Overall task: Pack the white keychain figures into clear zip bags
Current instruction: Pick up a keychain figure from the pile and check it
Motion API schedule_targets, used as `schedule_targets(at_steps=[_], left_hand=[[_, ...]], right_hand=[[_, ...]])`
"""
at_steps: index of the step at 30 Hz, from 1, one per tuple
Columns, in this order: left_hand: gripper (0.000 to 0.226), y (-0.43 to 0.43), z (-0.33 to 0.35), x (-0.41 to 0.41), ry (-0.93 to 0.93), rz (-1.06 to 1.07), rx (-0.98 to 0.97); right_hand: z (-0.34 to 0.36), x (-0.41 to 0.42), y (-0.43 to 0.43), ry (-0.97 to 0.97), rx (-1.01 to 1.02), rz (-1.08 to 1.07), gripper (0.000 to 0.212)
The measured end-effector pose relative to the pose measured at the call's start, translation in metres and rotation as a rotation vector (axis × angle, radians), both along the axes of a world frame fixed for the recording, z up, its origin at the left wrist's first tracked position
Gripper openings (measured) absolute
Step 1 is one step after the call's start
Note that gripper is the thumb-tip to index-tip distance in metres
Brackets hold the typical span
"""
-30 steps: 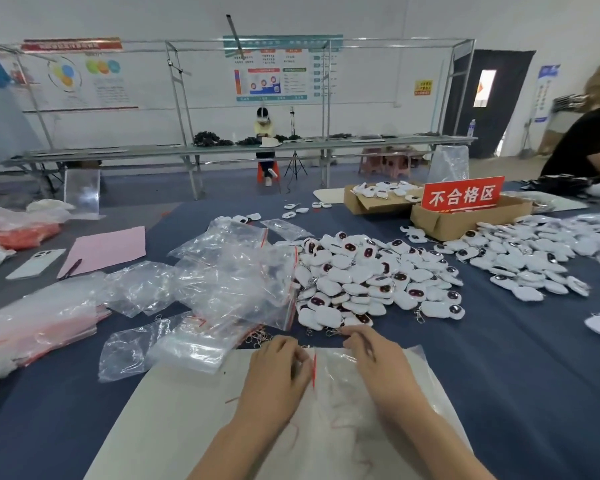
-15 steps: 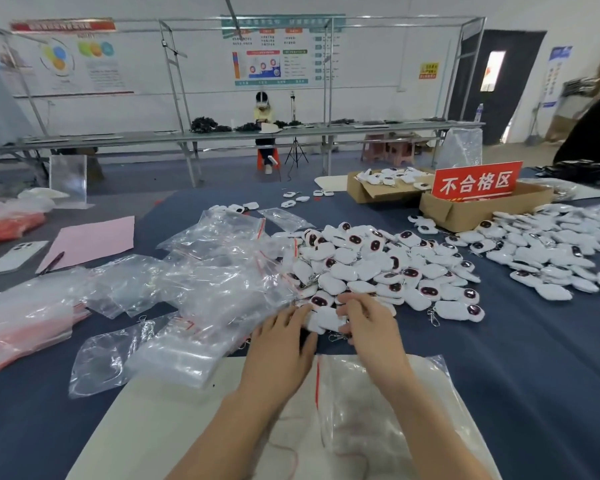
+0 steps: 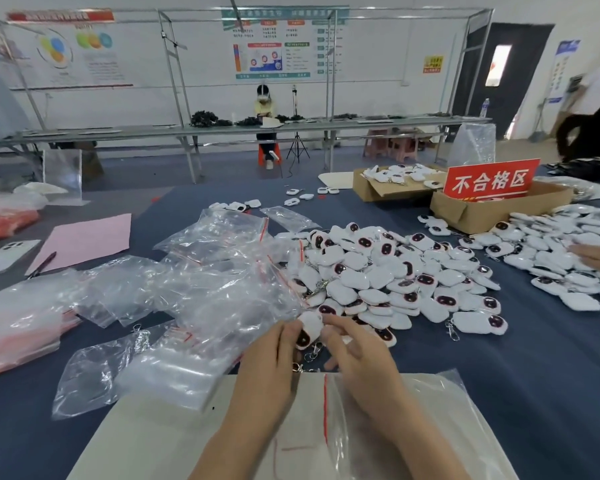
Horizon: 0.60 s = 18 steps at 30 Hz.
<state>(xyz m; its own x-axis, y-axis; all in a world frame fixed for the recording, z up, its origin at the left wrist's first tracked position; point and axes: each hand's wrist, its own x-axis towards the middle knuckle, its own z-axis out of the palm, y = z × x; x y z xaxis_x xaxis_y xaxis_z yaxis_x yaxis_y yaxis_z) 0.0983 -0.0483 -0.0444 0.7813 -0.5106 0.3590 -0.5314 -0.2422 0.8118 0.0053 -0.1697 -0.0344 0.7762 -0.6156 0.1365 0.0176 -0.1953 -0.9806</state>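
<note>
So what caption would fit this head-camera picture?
Left hand and right hand hold one white keychain figure at the pile, clear zip bag below.

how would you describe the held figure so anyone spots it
Find the heap of white figures mid-table and follow it to its near edge, above the flat zip bag. The held figure is the only one raised, pinched between left hand and right hand.
</note>
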Motion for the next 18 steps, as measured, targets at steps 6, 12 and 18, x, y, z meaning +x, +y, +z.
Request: schedule_targets(at_steps=[6, 12, 18], left_hand=[[0.028, -0.005, -0.0015, -0.0071, 0.217, -0.164, -0.261], [0.02, -0.0048, 0.0015, -0.0052, 0.221, -0.161, -0.328], [0.023, -0.004, -0.0002, -0.0065, 0.005, -0.159, -0.14]], right_hand=[[0.0059, 0.0011, -0.005, -0.046, 0.072, 0.003, 0.009], [0.004, 0.0007, -0.0022, -0.023, 0.004, 0.047, 0.014], [0.0075, 0.0002, -0.0034, -0.12, 0.054, 0.047, 0.025]])
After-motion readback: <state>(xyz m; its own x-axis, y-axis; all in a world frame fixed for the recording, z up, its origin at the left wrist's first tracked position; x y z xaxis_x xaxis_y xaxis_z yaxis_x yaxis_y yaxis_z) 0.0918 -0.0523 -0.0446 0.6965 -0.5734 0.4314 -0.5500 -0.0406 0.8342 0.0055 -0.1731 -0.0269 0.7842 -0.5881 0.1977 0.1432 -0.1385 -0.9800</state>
